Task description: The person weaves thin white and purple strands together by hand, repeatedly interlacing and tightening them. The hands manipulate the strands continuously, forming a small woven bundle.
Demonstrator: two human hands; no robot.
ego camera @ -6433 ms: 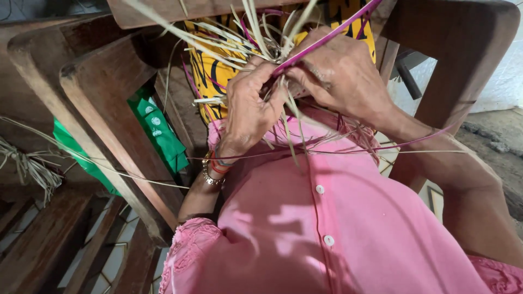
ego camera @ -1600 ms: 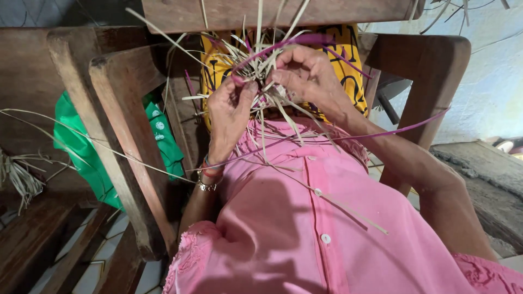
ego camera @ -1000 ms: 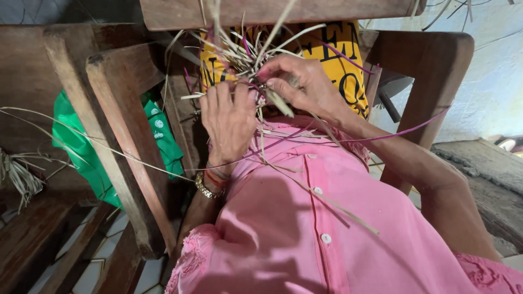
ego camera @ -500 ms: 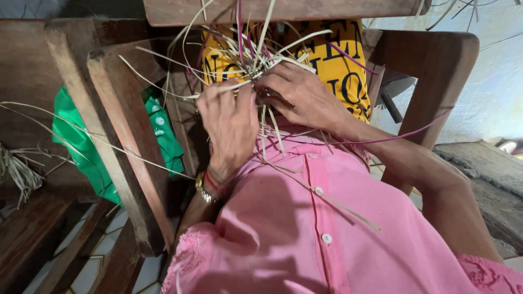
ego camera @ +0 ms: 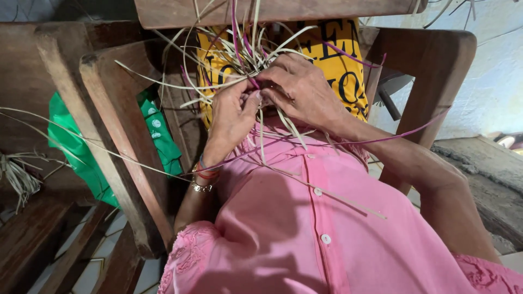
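Strips of pale dried leaf [ego camera: 218, 60] fan out across the upper middle of the frame, with a few purple strips [ego camera: 235, 27] threaded among them, and both hands meet right at the knot of that bundle. The left hand [ego camera: 231, 117], just left of centre, has its fingers curled in and pinched on the strands, thumb tip pressed toward the crossing point. The right hand [ego camera: 305, 90], just right of centre, lies over the top of the weave, fingers bent down and closed on the same cluster, touching the left hand's fingertips. One long purple strand [ego camera: 392, 137] runs off to the right edge of the frame, passing over the right forearm. A pale strip [ego camera: 327, 193] trails down across the pink buttoned shirt [ego camera: 305, 234] in the lower middle. On the left wrist sit coloured bracelets [ego camera: 202, 178]. Behind the hands, upper centre, there's a yellow cloth with dark lettering [ego camera: 338, 65]. Wooden chair frames [ego camera: 117, 141] fill the left side, with a green bag [ego camera: 81, 152] tucked between them, and a loose bunch of dried fibre [ego camera: 19, 177] lies at the far left edge. Another wooden armrest [ego camera: 430, 71] stands at the upper right.
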